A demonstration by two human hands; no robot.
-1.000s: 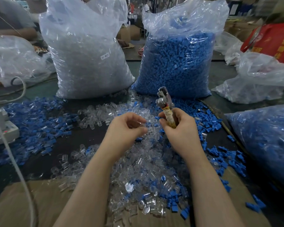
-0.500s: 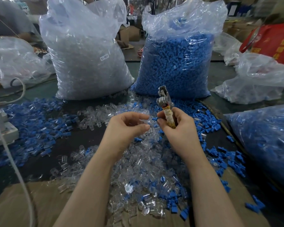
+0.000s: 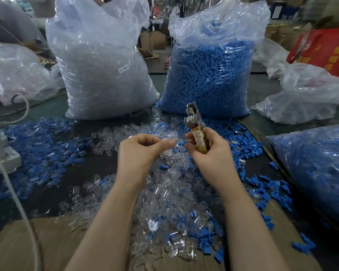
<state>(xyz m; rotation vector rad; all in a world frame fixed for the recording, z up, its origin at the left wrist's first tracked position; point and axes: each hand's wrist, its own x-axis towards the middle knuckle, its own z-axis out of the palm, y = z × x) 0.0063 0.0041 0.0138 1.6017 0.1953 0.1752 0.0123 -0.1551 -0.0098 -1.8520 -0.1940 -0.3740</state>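
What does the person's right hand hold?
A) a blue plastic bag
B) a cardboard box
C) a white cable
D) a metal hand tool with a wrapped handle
D: the right hand grips the tape-wrapped handle of a metal hand tool, whose steel head stands above the fingers; the left hand pinches a small clear plastic piece.

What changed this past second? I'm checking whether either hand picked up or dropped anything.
The left hand rose slightly and edged towards the right hand, thumb stretching over the clear plastic cap it seems to pinch. Nothing taken or let go. The right hand grips the metal pliers with tape-wrapped handle as before; plastic bags and loose parts unchanged.
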